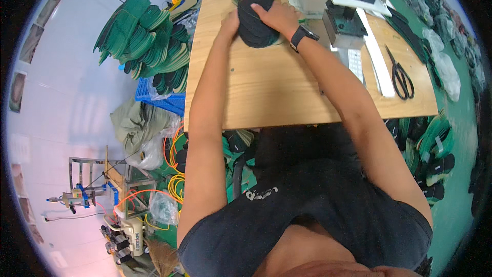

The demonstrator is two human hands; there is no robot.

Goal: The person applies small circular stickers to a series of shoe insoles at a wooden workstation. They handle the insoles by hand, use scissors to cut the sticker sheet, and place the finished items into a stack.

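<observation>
A stack of black insoles (254,18), with a thin band round its narrower part, lies at the far part of the wooden table (266,92). My left hand (230,23) grips its left side, the fingers mostly hidden behind it. From the right, my right hand (281,19) clasps the same stack, thumb laid over the top insole and the other fingers out of sight. A dark watch is on my right wrist.
Right of my hands stands a machine with a dark metal block (344,25). Black scissors (400,76) and a white strip (378,61) lie at the table's right. More green insoles (141,36) are piled beyond the left edge, above a blue crate (164,103).
</observation>
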